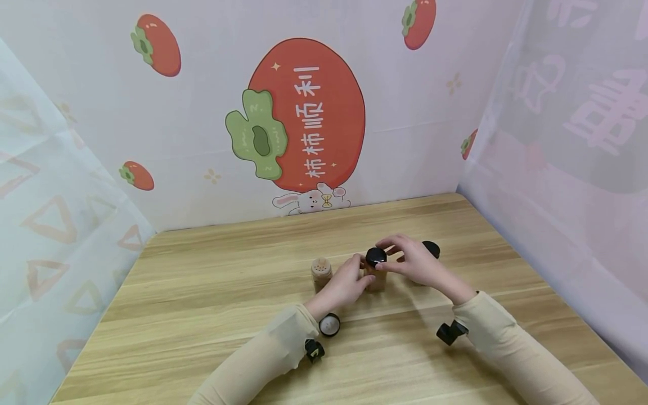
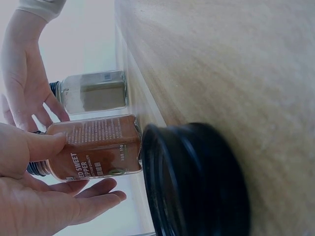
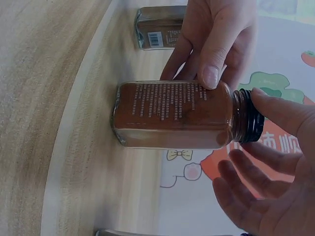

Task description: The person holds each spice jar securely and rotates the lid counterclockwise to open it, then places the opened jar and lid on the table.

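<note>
A square glass spice jar of red-brown powder, labelled sweet pepper (image 2: pixel 93 147), stands upright on the table. My left hand (image 1: pixel 346 282) grips its body from the left, thumb on one face and fingers behind. On its neck sits a black screw cap (image 1: pixel 376 257), which my right hand (image 1: pixel 412 262) pinches between thumb and fingers. Seen in the right wrist view, the cap (image 3: pixel 254 118) is at the threads of the neck. Left of this jar is an uncapped spice jar (image 1: pixel 321 269) with a holed shaker top, partly behind my left hand.
A loose black cap (image 1: pixel 329 325) lies on the wooden table (image 1: pixel 217 292) by my left wrist, and looms close in the left wrist view. Beyond my right hand stands another jar (image 2: pixel 98 92) of paler powder with a black cap. Printed cloth walls (image 1: pixel 202 112) border the table.
</note>
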`<state>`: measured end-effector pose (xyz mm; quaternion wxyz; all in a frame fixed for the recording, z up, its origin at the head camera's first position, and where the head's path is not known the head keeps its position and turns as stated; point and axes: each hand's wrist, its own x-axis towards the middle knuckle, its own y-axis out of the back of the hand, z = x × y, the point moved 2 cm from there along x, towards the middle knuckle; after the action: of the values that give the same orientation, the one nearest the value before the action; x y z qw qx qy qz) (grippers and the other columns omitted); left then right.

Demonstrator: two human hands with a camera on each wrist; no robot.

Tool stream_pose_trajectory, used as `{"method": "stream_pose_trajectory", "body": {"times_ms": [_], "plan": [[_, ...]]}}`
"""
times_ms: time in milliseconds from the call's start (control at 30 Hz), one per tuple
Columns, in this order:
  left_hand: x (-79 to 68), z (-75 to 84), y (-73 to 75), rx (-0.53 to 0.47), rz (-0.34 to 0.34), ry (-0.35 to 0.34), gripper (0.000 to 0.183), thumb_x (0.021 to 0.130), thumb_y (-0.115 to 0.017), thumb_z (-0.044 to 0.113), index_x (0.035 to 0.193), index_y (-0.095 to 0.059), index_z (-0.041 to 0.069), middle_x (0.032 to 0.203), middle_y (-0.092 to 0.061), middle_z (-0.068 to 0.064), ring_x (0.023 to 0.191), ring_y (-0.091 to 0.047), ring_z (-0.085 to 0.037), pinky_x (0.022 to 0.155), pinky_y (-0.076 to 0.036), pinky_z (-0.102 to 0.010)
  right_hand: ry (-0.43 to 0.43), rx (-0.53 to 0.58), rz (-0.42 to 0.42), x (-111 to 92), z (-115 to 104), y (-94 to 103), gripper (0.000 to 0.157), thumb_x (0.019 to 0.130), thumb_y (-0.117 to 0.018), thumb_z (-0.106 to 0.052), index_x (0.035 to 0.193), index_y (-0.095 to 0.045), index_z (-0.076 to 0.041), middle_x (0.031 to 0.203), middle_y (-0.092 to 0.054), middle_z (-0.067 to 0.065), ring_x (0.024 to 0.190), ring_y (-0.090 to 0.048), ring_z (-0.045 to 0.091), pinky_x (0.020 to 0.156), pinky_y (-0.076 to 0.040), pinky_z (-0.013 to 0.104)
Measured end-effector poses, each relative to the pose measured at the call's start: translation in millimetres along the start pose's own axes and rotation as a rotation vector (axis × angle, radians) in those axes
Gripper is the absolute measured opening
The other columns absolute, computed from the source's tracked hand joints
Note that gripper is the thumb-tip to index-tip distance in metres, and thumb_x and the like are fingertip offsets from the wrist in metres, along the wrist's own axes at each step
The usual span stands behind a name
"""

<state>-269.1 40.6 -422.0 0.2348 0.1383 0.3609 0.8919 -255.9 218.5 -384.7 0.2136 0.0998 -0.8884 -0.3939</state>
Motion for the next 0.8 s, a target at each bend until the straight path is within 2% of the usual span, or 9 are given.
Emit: {"method": "stream_pose_trajectory", "body": {"times_ms": [167, 400, 800], "plan": [[0.6, -0.8, -0.6, 0.000, -0.003, 0.010, 0.031, 0.095, -0.058, 0.023, 0.120, -0.050, 0.006, 0.121, -0.058, -0.013, 0.112, -0.056, -0.022, 0.092, -0.047, -0.036, -0.040, -0.008, 0.030, -0.3, 0.2, -0.3, 0.045, 0.080, -0.076, -0.028, 0.115, -0.063, -0.004, 0.113, -0.066, 0.011, 0.096, -0.065, 0.028, 0.079, -0.055, 0.043], [0.3, -0.8, -0.3, -0.006, -0.006, 0.006, 0.031, 0.095, -0.057, 0.023, 0.121, -0.050, 0.006, 0.122, -0.057, -0.013, 0.114, -0.055, -0.022, 0.093, -0.047, -0.037, -0.030, 0.024, 0.014, 0.3, -2.1, -0.5, 0.037, 0.081, -0.075, -0.026, 0.111, -0.066, -0.006, 0.109, -0.067, 0.010, 0.095, -0.065, 0.026, 0.078, -0.056, 0.041], [0.1, -0.9, -0.5, -0.008, -0.011, -0.002, 0.032, 0.095, -0.057, 0.021, 0.122, -0.049, 0.006, 0.122, -0.057, -0.013, 0.112, -0.055, -0.021, 0.091, -0.047, -0.036, -0.032, 0.034, -0.006, 0.7, -5.6, 2.0, 0.033, 0.083, -0.073, -0.021, 0.112, -0.066, -0.007, 0.111, -0.066, 0.009, 0.094, -0.065, 0.024, 0.080, -0.055, 0.042]]}}
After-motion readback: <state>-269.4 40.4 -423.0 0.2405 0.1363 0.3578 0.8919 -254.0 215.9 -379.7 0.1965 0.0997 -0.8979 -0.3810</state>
